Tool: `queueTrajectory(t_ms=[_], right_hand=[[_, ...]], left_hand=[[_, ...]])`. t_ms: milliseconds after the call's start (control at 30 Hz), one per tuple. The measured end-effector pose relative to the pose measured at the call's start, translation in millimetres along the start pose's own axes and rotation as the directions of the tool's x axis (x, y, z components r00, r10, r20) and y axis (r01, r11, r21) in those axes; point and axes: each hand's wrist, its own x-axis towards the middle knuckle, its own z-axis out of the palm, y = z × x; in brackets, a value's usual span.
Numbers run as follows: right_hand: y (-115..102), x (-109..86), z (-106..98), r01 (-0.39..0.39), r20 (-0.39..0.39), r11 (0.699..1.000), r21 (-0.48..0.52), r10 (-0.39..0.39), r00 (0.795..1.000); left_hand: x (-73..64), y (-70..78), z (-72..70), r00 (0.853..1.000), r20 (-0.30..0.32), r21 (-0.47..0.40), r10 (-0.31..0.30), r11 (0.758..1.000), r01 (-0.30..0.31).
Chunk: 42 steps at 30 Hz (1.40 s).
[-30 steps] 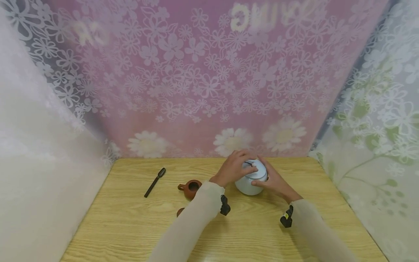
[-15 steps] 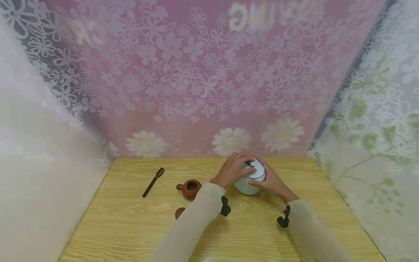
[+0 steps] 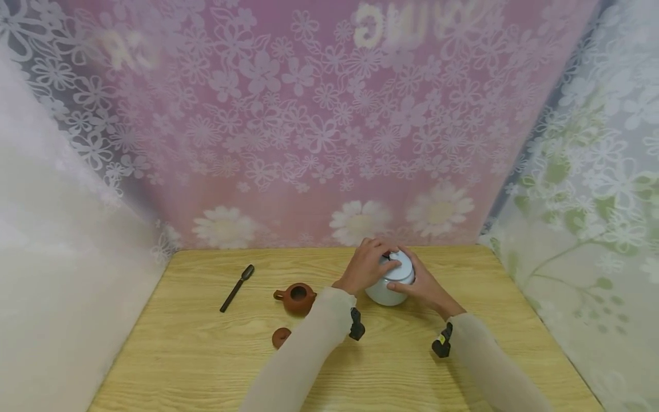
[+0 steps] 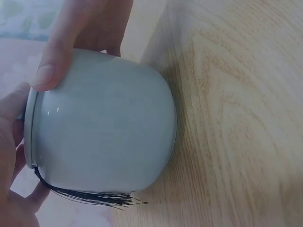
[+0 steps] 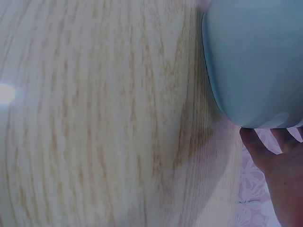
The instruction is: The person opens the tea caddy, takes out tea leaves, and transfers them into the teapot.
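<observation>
A pale ceramic jar (image 3: 382, 295) stands on the wooden table towards the back, with its round lid (image 3: 404, 266) on top. My left hand (image 3: 362, 270) holds the lid from above, thumb and fingers around its middle. My right hand (image 3: 426, 289) grips the jar's side, the thumb near the rim at the front. In the left wrist view a black tassel (image 4: 90, 196) hangs from beneath the lid's edge along the jar wall. The right wrist view shows fingertips (image 5: 255, 144) against the jar's side; the lid is out of that frame.
A brown clay teapot (image 3: 296, 302) without its lid stands left of the jar, partly behind my left sleeve. Its small round lid (image 3: 280, 337) lies nearer me, partly covered by the sleeve. Farther left lies a dark scoop (image 3: 237, 289). Patterned curtains (image 3: 329, 143) surround the wooden table (image 3: 170, 355).
Both hands keep their places on the jar and its lid. The head view has shifted slightly, and more of the teapot's lid shows beside my left sleeve.
</observation>
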Motion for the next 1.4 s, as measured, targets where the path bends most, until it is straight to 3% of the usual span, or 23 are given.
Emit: queueTrajectory(t_ms=[267,467,667,1033,1400], right_hand=[[0,-0.5,1,-0.003,0.002,1.0,-0.006,0.003,1.0],[2,0.3,2,-0.01,0.002,1.0,-0.003,0.01,1.0],[4,0.2,3,-0.015,0.004,1.0,0.004,0.015,1.0],[1,-0.1,0,-0.044,-0.008,0.999,-0.009,0.044,0.999],[-2,-2.4,3,-0.057,-0.035,0.998,0.009,0.057,0.998]], left_hand=[[1.6,-0.6,-2.9,0.999,0.043,-0.065,-0.014,0.998,0.016],[2.8,-0.4,-6.9,0.995,0.091,-0.064,-0.035,0.997,0.041],[3.6,-4.4,-4.1,0.995,0.094,-0.068,-0.035,0.997,0.041],[3.7,-8.9,11.9,0.999,0.003,0.016,0.05,0.999,-0.05],[-0.3,-7.7,18.6,0.988,-0.093,0.094,0.121,0.989,-0.112]])
